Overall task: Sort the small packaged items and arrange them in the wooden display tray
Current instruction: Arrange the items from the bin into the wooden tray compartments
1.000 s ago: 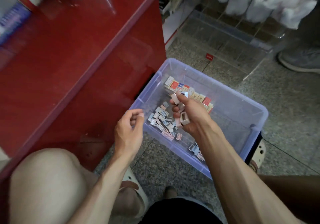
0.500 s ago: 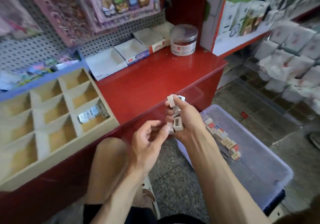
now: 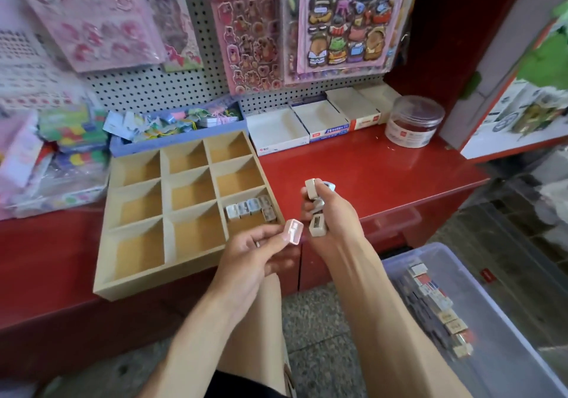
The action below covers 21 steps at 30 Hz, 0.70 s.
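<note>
A red glossy counter runs across the scene, with a red upright panel rising at its right end. Behind the counter stands a white pegboard wall hung with sticker sheets. Open white cardboard boxes and a clear lidded jar sit along the counter's back edge. The floor is grey speckled stone. Lighting is even and diffuse.
</note>
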Tool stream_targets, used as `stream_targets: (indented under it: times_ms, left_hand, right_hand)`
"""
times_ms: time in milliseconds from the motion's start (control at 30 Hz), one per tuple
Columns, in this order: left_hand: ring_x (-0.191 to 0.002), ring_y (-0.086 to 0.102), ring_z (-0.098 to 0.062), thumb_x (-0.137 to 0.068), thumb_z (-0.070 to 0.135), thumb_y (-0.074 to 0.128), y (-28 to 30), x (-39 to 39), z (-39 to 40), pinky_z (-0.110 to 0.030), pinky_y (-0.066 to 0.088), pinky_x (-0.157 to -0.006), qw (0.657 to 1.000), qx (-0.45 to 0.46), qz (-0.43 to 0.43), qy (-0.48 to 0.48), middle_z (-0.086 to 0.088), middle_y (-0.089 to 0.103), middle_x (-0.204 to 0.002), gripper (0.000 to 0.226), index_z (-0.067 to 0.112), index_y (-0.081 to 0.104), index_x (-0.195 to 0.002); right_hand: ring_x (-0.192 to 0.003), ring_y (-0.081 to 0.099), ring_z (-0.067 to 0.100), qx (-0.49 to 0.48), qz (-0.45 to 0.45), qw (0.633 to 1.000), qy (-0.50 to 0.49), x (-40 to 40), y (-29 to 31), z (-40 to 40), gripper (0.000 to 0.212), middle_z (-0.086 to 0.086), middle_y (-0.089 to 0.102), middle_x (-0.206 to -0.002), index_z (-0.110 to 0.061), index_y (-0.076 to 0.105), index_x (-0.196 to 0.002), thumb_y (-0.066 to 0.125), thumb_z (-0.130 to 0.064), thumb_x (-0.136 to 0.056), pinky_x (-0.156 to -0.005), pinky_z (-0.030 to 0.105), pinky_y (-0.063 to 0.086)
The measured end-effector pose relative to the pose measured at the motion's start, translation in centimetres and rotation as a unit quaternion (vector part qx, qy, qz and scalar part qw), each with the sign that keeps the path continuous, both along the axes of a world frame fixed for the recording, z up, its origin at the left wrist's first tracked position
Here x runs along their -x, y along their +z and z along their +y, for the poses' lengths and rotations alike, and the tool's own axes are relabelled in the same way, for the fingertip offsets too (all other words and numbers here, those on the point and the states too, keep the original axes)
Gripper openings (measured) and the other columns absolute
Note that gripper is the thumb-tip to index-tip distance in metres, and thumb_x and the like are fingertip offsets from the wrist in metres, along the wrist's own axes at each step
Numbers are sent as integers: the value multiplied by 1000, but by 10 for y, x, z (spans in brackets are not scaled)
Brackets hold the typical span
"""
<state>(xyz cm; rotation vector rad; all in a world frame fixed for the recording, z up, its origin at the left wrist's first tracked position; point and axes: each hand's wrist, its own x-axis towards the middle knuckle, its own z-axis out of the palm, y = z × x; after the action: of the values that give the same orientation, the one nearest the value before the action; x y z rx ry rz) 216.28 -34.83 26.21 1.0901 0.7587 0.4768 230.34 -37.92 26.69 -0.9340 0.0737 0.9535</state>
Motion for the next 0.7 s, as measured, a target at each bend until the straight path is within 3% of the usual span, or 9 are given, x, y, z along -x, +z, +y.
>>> stream_targets:
  times_ms: [67, 133, 200, 267, 367, 567, 700]
  left_hand:
    - [-83, 70, -21, -77, 9, 74, 1, 6, 15, -29, 55, -69, 999, 0, 4, 32, -10, 74, -96, 27, 10, 72, -104]
    - [-80, 70, -13, -80, 5, 76, -2, 10, 32, -27, 55, -70, 986, -120, 92, 66, -2, 74, -90, 32, 19, 69, -108]
    - [-72, 63, -4, -80, 13, 77, -6, 12, 47, -20, 50, -68, 926, -306, 212, 62, 6, 70, -82, 34, 31, 68, -107]
    - [-71, 58, -3, -80, 19, 74, -7, 12, 57, -18, 46, -65, 866, -419, 269, 36, 15, 64, -80, 33, 34, 69, -109]
    - [-80, 60, -4, -86, 20, 67, -8, 9, 65, -18, 46, -71, 840, -460, 289, 4, 20, 64, -89, 29, 30, 71, -113]
    - [-113, 59, -24, -100, 12, 43, -9, 3, 83, -32, 46, -93, 789, -500, 343, -95, -3, 65, -123, 33, 20, 66, -122]
    - [-100, 58, -15, -99, 13, 51, -6, -3, 97, -29, 45, -84, 783, -490, 355, -146, 4, 66, -106, 22, 18, 69, -109]
  right_hand:
    - [-46, 44, 8, 8, 3, 1000, 2, -1, 3, 9, 20, 7, 57, -71, -13, 56, -86, 48, -10, -104, -38, 17, 35]
    - [-47, 45, 8, 17, -4, 1000, 9, -4, 4, 16, 19, 7, 59, -70, -13, 56, -87, 49, -10, -104, -38, 18, 36]
    - [-47, 46, 8, 28, -22, 999, 14, -7, 4, 21, 18, 7, 60, -70, -13, 57, -87, 50, -10, -103, -39, 18, 37]
    - [-49, 46, 8, 38, -36, 998, 17, -9, 3, 22, 17, 6, 60, -69, -13, 58, -88, 51, -11, -103, -39, 18, 37]
    - [-51, 46, 10, 56, -55, 997, 18, -13, -2, 20, 17, 6, 60, -70, -12, 59, -88, 51, -11, -103, -41, 19, 37]
    - [-52, 46, 10, 75, -68, 995, 13, -18, -8, 11, 17, 7, 60, -71, -11, 60, -87, 52, -12, -103, -42, 20, 37]
    - [-53, 46, 11, 83, -81, 993, 16, -20, -9, 9, 17, 7, 61, -72, -11, 60, -87, 53, -12, -103, -43, 20, 37]
